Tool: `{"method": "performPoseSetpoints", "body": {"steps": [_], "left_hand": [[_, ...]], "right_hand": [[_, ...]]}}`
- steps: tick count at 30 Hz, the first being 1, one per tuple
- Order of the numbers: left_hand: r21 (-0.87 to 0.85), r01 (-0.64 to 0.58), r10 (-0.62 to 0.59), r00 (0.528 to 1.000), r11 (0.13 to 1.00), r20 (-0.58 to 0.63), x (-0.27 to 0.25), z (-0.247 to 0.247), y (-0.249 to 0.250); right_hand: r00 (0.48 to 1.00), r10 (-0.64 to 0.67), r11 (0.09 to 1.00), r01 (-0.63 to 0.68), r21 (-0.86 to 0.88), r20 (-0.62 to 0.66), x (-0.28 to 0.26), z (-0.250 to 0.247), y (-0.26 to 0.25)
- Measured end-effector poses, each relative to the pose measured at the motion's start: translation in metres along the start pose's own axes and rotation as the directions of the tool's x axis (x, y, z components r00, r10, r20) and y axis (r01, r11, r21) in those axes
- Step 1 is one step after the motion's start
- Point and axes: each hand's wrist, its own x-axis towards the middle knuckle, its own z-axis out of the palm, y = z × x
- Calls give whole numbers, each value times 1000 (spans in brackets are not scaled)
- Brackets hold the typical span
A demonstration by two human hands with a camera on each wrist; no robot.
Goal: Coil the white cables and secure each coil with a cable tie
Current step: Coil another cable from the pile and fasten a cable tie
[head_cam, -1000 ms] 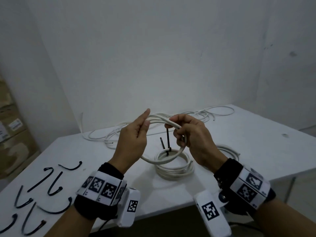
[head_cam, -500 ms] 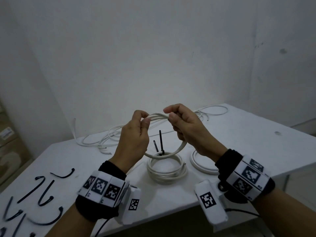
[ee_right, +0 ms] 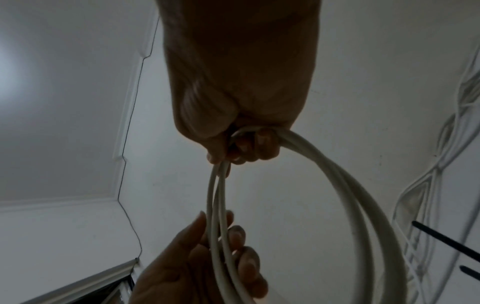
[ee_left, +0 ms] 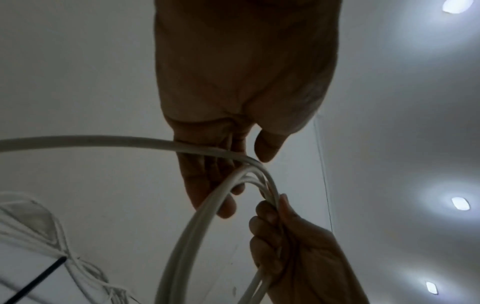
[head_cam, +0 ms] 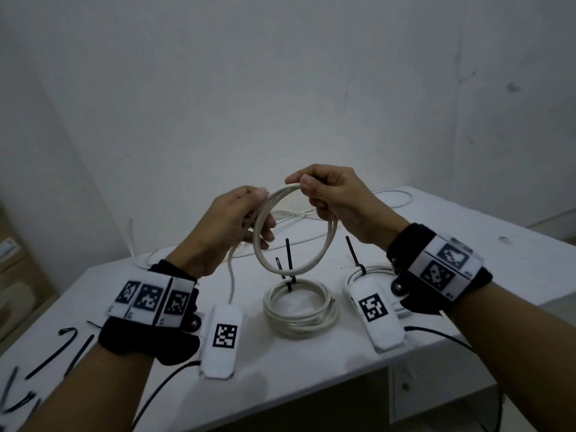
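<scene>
**Above the desk, a cable loop held between both hands**

From the head camera, you hold a loop of white cable upright in the air over the white desk. Your right hand is clenched around the top of the loop, thumb and fingers curled over the strands. Your left hand grips the loop's left side, and a loose tail of the same cable hangs down from it toward the desk. Below the loop lies a finished coil with a black cable tie standing up from it. A second tied coil sits near your right wrist, partly hidden. More uncoiled white cable lies at the far side of the desk, and spare black ties lie at the near left.

From the left wrist camera, your left hand's fingers curl loosely around the strands where they bunch together, and your right hand holds the same bundle just beside them.

From the right wrist camera, your right hand is closed tight on the top of the loop. Your left hand holds two strands lower down, between thumb and fingers.
</scene>
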Motion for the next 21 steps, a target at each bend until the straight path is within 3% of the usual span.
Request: {"method": "performPoseSetpoints", "body": {"steps": [5, 7, 13, 15, 17, 19, 21], "left_hand": [[-151, 97, -86, 993, 984, 80, 2, 3, -1], [-206, 78, -77, 997, 976, 14, 5, 4, -3], [-160, -69, 37, 981, 985, -192, 9, 4, -11], [-205, -97, 48, 971, 974, -233, 9, -2, -13], [-247, -126, 54, 958, 961, -281, 9, -11, -13], [-281, -146, 49, 944, 949, -326, 8, -20, -11], [-323, -148, 26, 936, 935, -352, 6, -25, -10]], "right_hand": [[1000, 25, 997, -25, 70, 5, 5, 3, 3], [999, 32, 996, -32, 89, -3, 7, 6, 6], [997, 74, 996, -73, 47, -23, 6, 15, 7], [984, 94, 994, -102, -46, -148, 5, 18, 10], [926, 104, 987, -140, -74, -362, -6, 24, 16], [890, 232, 969, -247, 13, -391, -25, 36, 31], [869, 460, 888, -452, 83, -181, -53, 60, 45]]}}
